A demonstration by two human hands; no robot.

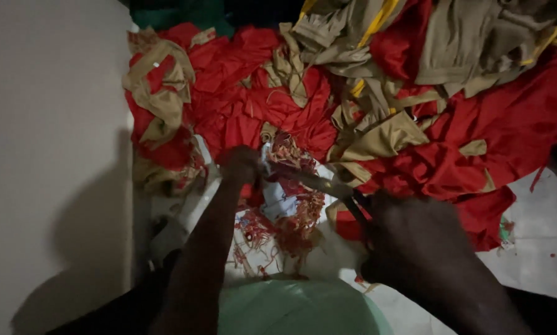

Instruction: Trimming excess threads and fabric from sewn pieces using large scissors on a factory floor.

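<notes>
The left hand (240, 164) pinches a small white cloth piece (277, 195) with frayed red threads and holds it up, likely so its edge stays tight for cutting. The right hand (409, 239) has its grip closed on the handles of the scissors (319, 182), whose blades point at that piece. Behind lies a big pile of red cloth (253, 99) and tan cloth (387, 136), close by, on the white tabletop (539, 229). Loose thread scraps (257, 239) lie under the hands
</notes>
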